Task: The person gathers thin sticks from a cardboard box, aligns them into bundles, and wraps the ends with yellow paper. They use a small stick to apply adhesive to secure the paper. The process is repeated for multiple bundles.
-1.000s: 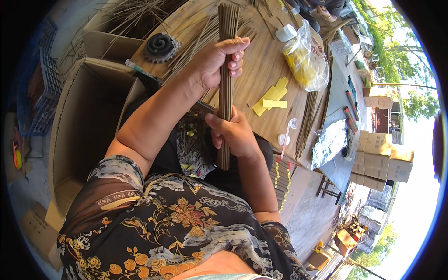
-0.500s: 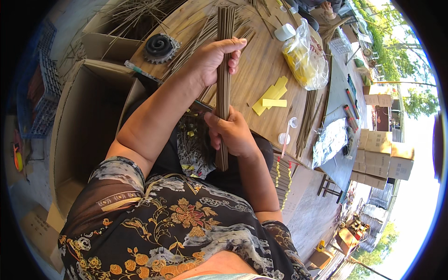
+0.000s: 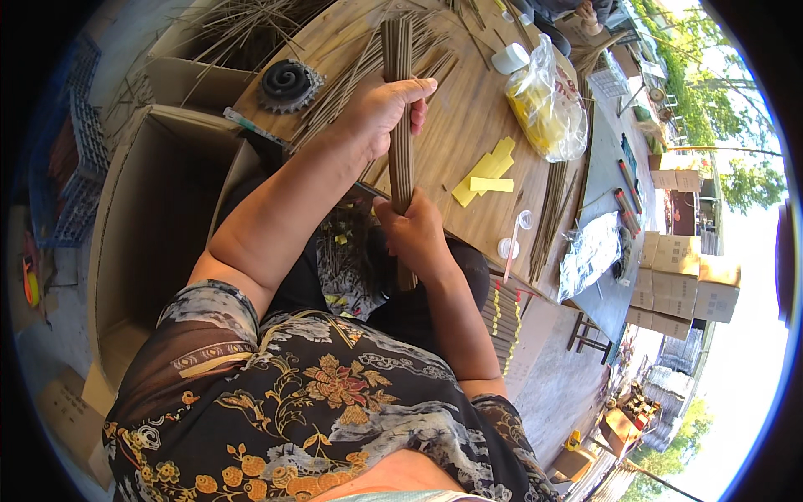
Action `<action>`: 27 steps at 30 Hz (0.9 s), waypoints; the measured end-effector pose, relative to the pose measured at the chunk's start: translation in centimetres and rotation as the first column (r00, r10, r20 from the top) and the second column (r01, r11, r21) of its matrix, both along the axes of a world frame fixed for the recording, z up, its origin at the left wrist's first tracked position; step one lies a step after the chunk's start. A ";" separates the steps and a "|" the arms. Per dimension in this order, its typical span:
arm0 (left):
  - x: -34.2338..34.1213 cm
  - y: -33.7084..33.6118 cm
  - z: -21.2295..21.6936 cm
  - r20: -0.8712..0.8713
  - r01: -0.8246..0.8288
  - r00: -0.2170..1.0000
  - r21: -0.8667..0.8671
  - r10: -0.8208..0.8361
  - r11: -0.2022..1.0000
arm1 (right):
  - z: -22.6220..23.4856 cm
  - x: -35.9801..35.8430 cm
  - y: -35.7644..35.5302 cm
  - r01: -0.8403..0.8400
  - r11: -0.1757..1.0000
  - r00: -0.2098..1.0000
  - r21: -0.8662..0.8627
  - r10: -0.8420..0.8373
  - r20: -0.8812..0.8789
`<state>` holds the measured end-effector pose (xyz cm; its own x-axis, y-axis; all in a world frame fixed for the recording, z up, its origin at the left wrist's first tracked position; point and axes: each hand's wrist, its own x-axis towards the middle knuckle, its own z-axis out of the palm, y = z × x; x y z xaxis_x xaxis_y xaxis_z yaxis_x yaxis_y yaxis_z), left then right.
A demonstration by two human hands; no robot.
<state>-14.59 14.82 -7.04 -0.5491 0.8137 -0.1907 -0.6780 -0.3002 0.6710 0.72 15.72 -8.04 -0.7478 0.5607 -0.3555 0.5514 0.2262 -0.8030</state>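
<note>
Both my hands are on one bundle of thin brown sticks [image 3: 400, 100], held lengthwise over the near edge of the wooden table [image 3: 468, 125]. My left hand [image 3: 381, 109] is closed around the bundle's upper part, fingers wrapped over it, thumb side toward me. My right hand [image 3: 414, 234] is clenched around the lower part, near my lap; a short end of the bundle sticks out below that fist. The far end of the bundle reaches up past the left hand, over the table.

Loose sticks [image 3: 351, 75] of the same kind lie fanned on the table under and left of the bundle. Yellow paper strips [image 3: 485, 171] lie right of the bundle, apart from it. A clear bag with yellow contents [image 3: 548, 105] sits further right. A dark gear-shaped disc [image 3: 287, 84] rests at the table's left edge. An open cardboard box [image 3: 155, 217] stands beside my left arm.
</note>
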 end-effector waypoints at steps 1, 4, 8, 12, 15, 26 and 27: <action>0.2 -0.1 0.0 0.003 -0.017 1.000 0.017 0.017 1.000 | 0.1 0.1 0.0 -0.024 0.997 1.000 0.068 0.023 0.014; -0.8 -0.3 0.4 0.147 0.113 0.976 0.282 -0.160 0.953 | 2.3 0.3 -0.2 -0.043 0.887 0.988 -0.460 -0.030 -0.150; -0.6 -0.8 1.2 0.191 0.075 0.973 0.279 -0.132 0.957 | 2.4 0.7 0.5 -0.162 0.617 0.970 -0.770 -0.044 -0.239; 0.3 -0.4 0.6 0.033 0.038 0.999 0.049 -0.039 0.998 | 1.2 -0.1 -0.5 0.019 0.975 0.998 -0.222 -0.031 -0.051; -0.3 -0.7 0.2 0.078 0.102 0.989 0.250 -0.125 0.963 | 1.6 0.3 -0.2 -0.041 0.882 0.987 -0.470 -0.038 -0.158; -0.3 -0.7 0.5 0.073 0.083 0.992 0.216 -0.101 0.973 | 1.6 -0.1 -0.5 -0.044 0.879 0.978 -0.475 -0.060 -0.202; -0.6 -0.8 0.8 0.123 0.115 0.980 0.279 -0.155 0.953 | 1.8 0.0 -0.3 -0.090 0.785 0.968 -0.613 -0.075 -0.238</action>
<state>-15.21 13.98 -6.28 -0.4138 0.9101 -0.0223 -0.8067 -0.3552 0.4722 0.76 15.40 -6.20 -0.8573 0.2768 -0.4340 0.3272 -0.3580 -0.8745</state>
